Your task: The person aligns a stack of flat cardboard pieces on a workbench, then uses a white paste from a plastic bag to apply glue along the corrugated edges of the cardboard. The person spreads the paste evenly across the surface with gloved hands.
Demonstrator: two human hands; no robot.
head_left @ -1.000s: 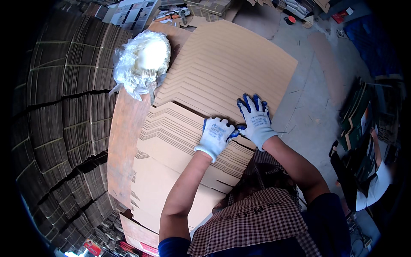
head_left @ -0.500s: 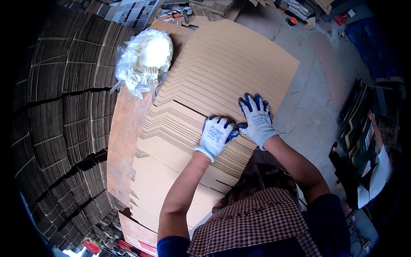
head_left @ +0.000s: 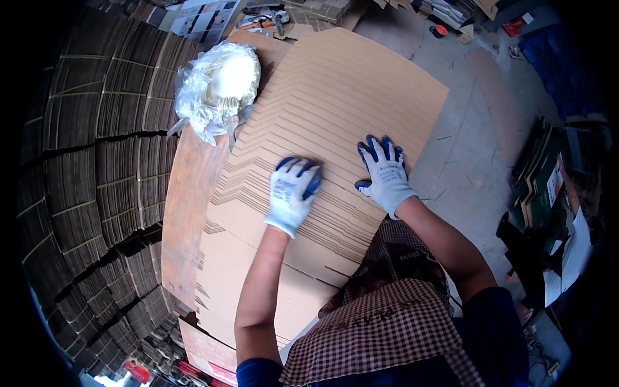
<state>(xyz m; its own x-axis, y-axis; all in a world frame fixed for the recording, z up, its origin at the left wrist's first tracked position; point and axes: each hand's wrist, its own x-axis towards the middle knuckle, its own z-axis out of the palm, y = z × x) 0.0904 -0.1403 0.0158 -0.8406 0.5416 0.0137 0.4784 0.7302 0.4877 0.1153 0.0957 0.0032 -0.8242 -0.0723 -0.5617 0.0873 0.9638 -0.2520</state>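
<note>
Brown cardboard sheets (head_left: 348, 84) overlap like shingles in a long fanned row across a wooden board. My right hand (head_left: 387, 177), in a white work glove with blue fingertips, lies flat on the sheets near their right edge, its fingers spread. To its left, my left hand (head_left: 293, 190) in a matching glove rests over the middle of the row. Its fingers are slightly bent and a little blurred, and I see nothing held in them. Closer to me, the edges of several sheets lie packed tightly, with a flat cardboard surface (head_left: 258, 271) below them.
A white, brush-like item beside a round pale container in clear plastic (head_left: 225, 77) sits at the row's upper left. Bundled cardboard stacks (head_left: 116, 109) line the left side. The wooden board (head_left: 187, 219) shows along the left edge. Folded boards (head_left: 541, 187) stand on the right.
My left hand has moved left and slightly away from me, apart from the right hand. The dark gap between the sheets has closed. My right hand has shifted only slightly.
</note>
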